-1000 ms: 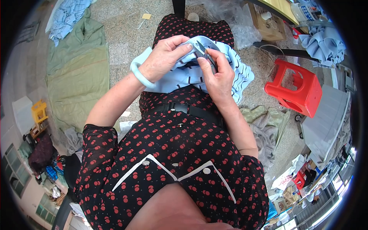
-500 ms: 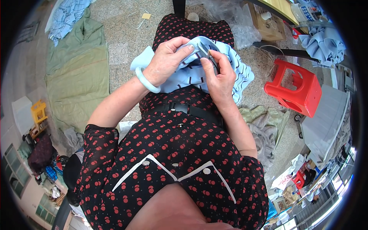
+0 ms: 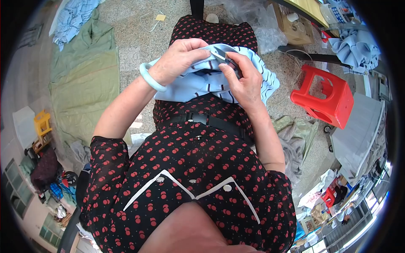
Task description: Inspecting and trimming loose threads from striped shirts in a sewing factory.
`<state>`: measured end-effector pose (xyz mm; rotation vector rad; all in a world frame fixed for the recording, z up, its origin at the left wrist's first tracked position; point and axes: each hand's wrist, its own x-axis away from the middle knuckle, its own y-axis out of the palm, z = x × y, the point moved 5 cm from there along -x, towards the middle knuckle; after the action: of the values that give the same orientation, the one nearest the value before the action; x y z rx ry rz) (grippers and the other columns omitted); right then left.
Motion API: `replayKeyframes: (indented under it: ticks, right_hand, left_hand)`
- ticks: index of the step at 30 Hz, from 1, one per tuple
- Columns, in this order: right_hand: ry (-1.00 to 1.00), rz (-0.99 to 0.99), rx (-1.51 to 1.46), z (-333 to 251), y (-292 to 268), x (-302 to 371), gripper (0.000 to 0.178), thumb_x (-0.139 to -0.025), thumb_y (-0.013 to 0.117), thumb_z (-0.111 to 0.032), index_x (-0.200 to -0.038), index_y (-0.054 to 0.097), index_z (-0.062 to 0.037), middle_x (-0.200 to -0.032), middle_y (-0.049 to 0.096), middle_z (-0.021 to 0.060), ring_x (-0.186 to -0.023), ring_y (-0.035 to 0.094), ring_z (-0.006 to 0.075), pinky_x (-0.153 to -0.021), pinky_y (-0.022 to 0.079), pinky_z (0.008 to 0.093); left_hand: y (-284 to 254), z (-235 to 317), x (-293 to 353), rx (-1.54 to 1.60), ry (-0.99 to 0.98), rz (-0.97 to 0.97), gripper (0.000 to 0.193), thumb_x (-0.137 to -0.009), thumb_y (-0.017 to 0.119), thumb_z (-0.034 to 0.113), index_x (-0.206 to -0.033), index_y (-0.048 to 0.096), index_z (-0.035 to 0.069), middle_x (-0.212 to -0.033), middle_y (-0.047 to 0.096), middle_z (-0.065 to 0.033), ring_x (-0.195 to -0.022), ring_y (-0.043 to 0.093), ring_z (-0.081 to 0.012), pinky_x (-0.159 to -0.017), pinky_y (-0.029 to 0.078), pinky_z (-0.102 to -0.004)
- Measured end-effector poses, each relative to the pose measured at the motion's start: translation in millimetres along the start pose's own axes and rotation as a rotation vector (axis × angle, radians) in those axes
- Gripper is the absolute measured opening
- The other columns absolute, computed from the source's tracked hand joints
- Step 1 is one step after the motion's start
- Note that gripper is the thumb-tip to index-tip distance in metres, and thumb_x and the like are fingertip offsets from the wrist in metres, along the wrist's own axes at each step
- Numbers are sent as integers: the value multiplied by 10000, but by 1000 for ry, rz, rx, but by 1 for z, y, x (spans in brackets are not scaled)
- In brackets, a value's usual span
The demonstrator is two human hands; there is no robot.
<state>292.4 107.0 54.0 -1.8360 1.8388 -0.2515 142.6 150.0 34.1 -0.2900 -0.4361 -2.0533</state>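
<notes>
The person sits with a light blue striped garment (image 3: pixel 211 82) bunched on the lap, just above a black belt (image 3: pixel 211 121) — the cloth lies at about twelve o'clock from the belt buckle. The left hand (image 3: pixel 181 59) is closed over the garment's upper edge, fingers curled down onto the fabric, gripping it. A pale green bangle (image 3: pixel 149 78) rings that wrist. The right hand (image 3: pixel 242 80) sits at three o'clock from the left, nearly touching it; its thumb and forefinger pinch a fold of the same garment, beside a small grey tool (image 3: pixel 219 53) that shows between the two hands. Which hand holds the tool cannot be told.

Surroundings: a red plastic stool (image 3: pixel 325 97) stands on the speckled floor at three o'clock from the hands, well apart. A green cloth (image 3: pixel 84 80) lies spread on the floor at nine o'clock. A heap of blue fabric (image 3: pixel 356 46) rests at about two o'clock, near the upper rim. A small yellow stool (image 3: pixel 42 122) stands at eight o'clock, far off — near the picture's left edge. The person wears a dark dress (image 3: pixel 185 181) with a red print.
</notes>
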Motion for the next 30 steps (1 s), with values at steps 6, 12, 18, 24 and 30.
replayKeyframes:
  ticks: [6, 12, 18, 24, 30]
  right_hand:
    - [-86, 33, -22, 5, -9, -4, 211, -759, 633, -82, -950, 582, -9, -799, 599, 75, -693, 564, 127, -623, 442, 233]
    - [-101, 30, 30, 5, -1, -4, 199, -758, 634, -78, -938, 584, -12, -792, 596, 76, -673, 553, 123, -602, 436, 234]
    - [-38, -4, -8, -6, -10, -20, 368, -740, 643, -67, -1083, 512, -33, -871, 568, 22, -700, 526, 90, -620, 416, 209]
    - [182, -152, -322, 13, -7, -29, 379, -749, 595, 26, -1106, 480, -22, -898, 572, 23, -839, 524, 77, -761, 403, 197]
    - [143, -92, -360, 9, -16, -45, 329, -760, 588, 17, -1075, 494, -2, -946, 565, 29, -877, 519, 81, -776, 403, 200]
  left_hand:
    - [-9, -4, -5, 10, -102, -80, 124, -820, 538, 141, -886, 584, 47, -789, 590, 28, -702, 527, -20, -648, 419, -169]
    - [-6, -4, -8, 102, -121, -103, 115, -806, 536, 149, -819, 598, 53, -717, 572, 35, -642, 498, -16, -579, 391, -171]
    - [-4, 4, -5, 23, -85, -124, 138, -825, 535, 180, -835, 595, 57, -702, 554, 46, -618, 481, -15, -548, 375, -171]
    - [-25, 27, -1, -472, -95, -212, 387, -863, 474, 385, -722, 597, 46, -644, 500, 73, -561, 412, -21, -469, 316, -199]
    - [-39, 26, 9, -401, -66, -134, 343, -856, 478, 337, -845, 617, 25, -735, 544, 37, -679, 454, -33, -628, 373, -190]
